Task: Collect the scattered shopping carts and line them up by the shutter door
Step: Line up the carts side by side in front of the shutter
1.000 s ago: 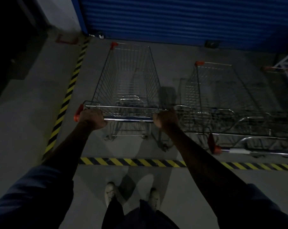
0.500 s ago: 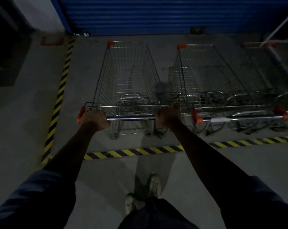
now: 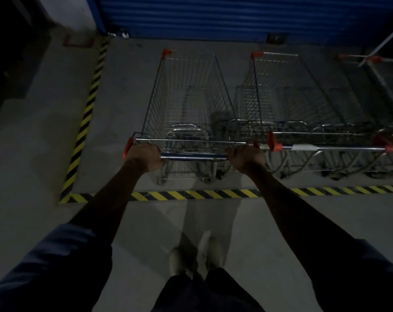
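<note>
Cart: wire basket, nose toward blue shutter, inside the striped floor tape. Left hand and right hand both grip its handle, well apart. Second cart just beside, on the right, handles level.

**Person: clothing as seen from the head camera**

Both arms are bare from the hands up past the elbows. The left sleeve and right sleeve are short, loose and dark navy, with soft folds in the cloth. The trousers are dark; the dim light hides their exact colour. The shoes are pale, white or off-white, with rounded toes. No markings are legible on any garment.
</note>
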Motion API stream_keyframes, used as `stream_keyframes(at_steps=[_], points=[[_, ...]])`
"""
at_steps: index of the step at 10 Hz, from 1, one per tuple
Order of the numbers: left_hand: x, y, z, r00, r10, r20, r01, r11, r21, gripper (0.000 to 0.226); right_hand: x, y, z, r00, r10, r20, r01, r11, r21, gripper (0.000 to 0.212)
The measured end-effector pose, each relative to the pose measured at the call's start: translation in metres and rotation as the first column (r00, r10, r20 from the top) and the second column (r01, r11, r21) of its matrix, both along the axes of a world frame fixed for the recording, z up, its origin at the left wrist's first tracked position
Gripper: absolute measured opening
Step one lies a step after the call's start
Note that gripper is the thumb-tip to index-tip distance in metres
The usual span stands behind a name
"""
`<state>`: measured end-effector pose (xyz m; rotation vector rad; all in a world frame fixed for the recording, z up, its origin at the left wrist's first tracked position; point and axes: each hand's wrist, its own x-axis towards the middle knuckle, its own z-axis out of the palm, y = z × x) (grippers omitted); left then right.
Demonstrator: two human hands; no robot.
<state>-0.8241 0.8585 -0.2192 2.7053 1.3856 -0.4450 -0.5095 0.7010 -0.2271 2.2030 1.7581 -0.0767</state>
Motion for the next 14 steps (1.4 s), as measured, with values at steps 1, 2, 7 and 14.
stream_keyframes(at_steps=[1, 2, 7, 14], points=[[-0.006, 0.009, 0.002, 1.0, -0.008, 0.024, 0.008, 1.0, -0.023, 0.076, -0.005, 0.003, 0.013, 0.998, -0.057, -0.031, 0.057, 0.998, -0.024, 0.052], [-0.007, 0.021, 0.002, 1.0, -0.011, 0.001, 0.011, 0.997, -0.077, 0.061, 0.0, 0.009, 0.017, 0.982, -0.152, -0.11, 0.149, 0.988, -0.034, 0.052], [-0.003, 0.007, -0.027, 1.0, 0.027, 0.004, -0.027, 0.983, 0.182, 0.069, 0.001, 0.011, 0.016, 0.957, -0.24, -0.161, 0.241, 0.97, -0.013, 0.085], [-0.011, 0.016, -0.039, 0.995, -0.045, 0.091, 0.015, 0.954, 0.3, 0.07, 0.01, 0.021, -0.01, 0.987, -0.113, -0.117, 0.123, 0.989, 0.084, 0.092]])
